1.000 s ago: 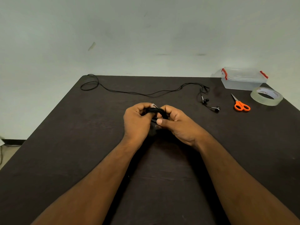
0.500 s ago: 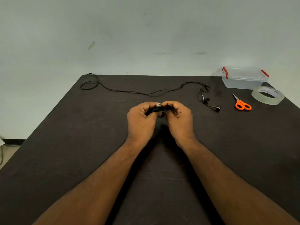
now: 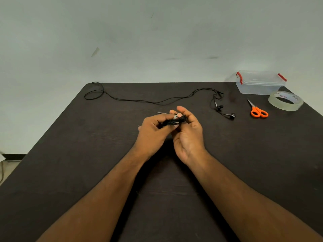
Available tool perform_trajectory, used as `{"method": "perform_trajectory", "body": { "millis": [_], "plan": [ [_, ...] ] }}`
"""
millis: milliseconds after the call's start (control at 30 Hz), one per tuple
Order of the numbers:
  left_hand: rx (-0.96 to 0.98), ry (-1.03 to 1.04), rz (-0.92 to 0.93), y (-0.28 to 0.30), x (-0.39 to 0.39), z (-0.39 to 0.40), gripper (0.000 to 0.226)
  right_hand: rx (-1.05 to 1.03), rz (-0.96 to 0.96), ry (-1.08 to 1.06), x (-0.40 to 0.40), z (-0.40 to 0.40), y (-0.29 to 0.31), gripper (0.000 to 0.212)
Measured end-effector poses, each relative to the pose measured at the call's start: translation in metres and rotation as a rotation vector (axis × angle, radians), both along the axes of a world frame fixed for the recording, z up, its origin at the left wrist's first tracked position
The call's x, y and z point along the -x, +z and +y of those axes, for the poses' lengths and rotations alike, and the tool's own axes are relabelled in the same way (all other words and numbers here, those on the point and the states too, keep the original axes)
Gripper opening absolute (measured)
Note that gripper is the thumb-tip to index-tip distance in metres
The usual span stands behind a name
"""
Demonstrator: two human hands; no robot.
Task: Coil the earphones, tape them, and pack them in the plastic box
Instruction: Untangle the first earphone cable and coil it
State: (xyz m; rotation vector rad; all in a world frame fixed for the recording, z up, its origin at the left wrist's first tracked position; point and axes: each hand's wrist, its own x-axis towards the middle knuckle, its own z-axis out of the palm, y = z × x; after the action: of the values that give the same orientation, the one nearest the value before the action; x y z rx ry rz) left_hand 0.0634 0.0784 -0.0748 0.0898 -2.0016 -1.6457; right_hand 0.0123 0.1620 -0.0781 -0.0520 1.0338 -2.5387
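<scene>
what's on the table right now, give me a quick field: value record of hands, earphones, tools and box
left hand: grips one end of the coiled earphones
right hand: palm turned up, fingers curled round the other end
coiled earphones: black bundle held above the table, pale strip of tape at its middle
loose earphones: uncoiled on the table, far side, buds toward the right
scissors: orange handles, lying right of the buds
tape roll: clear, far right, flat
plastic box: clear, red clips, far right corner, lid on
table: dark
</scene>
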Motion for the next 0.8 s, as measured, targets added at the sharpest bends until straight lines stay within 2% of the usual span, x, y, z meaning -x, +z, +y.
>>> {"method": "perform_trajectory", "body": {
  "millis": [67, 167, 233, 367, 433, 567, 667, 800],
  "plan": [
    [0.029, 0.005, 0.008, 0.001, -0.001, 0.002, 0.021, 0.028, -0.004, 0.01, 0.001, -0.001, 0.0, 0.031],
    [0.305, 0.015, 0.014, -0.001, -0.003, -0.006, 0.013, 0.08, -0.007, 0.113, 0.005, 0.001, 0.0, 0.025],
    [0.404, -0.074, 0.034, 0.0, -0.006, -0.011, 0.008, 0.091, 0.028, 0.215, 0.006, 0.003, -0.001, 0.026],
    [0.406, -0.218, 0.027, 0.003, -0.008, -0.02, 0.004, 0.06, 0.126, 0.37, 0.008, 0.007, 0.002, 0.033],
    [0.399, -0.207, 0.043, 0.002, -0.009, -0.024, 0.006, 0.004, 0.171, 0.4, 0.008, 0.009, 0.003, 0.029],
    [0.367, -0.171, 0.073, 0.003, -0.01, -0.027, 0.012, -0.035, 0.221, 0.324, 0.01, 0.007, -0.001, 0.034],
    [0.378, -0.172, 0.06, 0.001, -0.009, -0.023, 0.012, -0.088, 0.256, 0.305, 0.01, 0.006, -0.002, 0.03],
    [0.427, -0.16, 0.065, -0.003, -0.007, -0.022, 0.014, -0.185, 0.207, 0.419, 0.011, 0.007, -0.002, 0.028]
  ]
}}
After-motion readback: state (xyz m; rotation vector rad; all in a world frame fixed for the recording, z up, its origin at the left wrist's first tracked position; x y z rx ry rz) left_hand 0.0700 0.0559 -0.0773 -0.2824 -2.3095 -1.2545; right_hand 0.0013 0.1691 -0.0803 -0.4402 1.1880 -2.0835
